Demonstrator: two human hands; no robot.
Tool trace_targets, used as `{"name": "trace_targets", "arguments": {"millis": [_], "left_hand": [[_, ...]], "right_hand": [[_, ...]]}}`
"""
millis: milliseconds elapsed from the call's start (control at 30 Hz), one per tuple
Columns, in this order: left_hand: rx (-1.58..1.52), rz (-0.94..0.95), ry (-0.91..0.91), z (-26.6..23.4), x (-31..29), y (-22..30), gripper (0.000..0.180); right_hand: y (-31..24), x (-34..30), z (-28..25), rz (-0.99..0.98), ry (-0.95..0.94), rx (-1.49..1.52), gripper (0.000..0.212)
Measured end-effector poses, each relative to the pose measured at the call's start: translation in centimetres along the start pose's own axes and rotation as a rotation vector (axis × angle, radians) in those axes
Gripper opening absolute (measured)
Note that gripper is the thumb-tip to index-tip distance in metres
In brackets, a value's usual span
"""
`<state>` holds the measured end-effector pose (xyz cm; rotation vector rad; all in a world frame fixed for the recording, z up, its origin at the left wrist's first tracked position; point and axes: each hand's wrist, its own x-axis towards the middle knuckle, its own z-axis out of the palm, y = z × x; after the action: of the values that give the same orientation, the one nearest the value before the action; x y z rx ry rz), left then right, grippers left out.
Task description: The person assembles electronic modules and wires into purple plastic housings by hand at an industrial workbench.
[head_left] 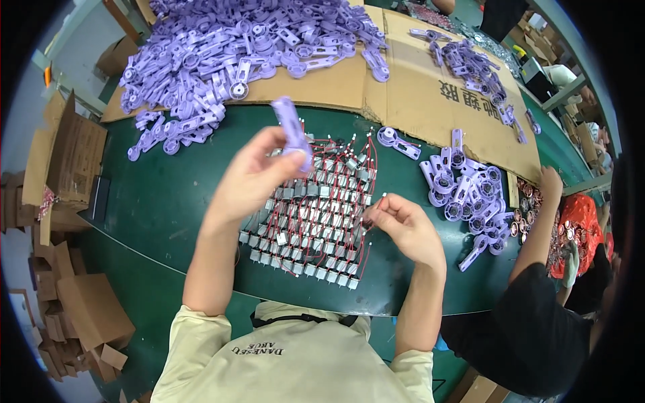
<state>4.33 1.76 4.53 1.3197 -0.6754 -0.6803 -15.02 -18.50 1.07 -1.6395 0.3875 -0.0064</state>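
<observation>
Purple casing [289, 122] partly behind left hand [259, 169]

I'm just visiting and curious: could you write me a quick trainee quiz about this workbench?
1. Which hand holds a purple part?
2. True or false: cardboard lies under part of the biggest purple heap.
3. How are the silver blocks laid out? A) in a heap; B) in rows; C) in a box.

Key: 1. The left hand. 2. True. 3. B.
</observation>
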Motion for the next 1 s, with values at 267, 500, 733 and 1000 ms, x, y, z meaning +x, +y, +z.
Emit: {"name": "trace_targets", "arguments": {"millis": [267,500,733,1000], "left_hand": [[-0.352,-0.265,-0.212,3.5,-0.6,-4.2,0.042],[-0.347,-0.137,-0.176,4.3,-0.9,-4.9,0.040],[-0.321,-0.072,-0.167,5.0,-1.0,-5.2,0.042],[-0.274,0.004,-0.179,5.3,-1.2,-5.2,0.036]], "right_hand": [[-1.3,0.3,3.4,-0.206,0.339,0.317,0.011],[-1.5,0.4,5.9,-0.381,0.597,-0.182,0.012],[-1.6,0.4,6.1,-0.373,0.648,-0.216,0.010],[-1.9,0.2,6.1,-0.431,0.616,-0.279,0.012]]}}
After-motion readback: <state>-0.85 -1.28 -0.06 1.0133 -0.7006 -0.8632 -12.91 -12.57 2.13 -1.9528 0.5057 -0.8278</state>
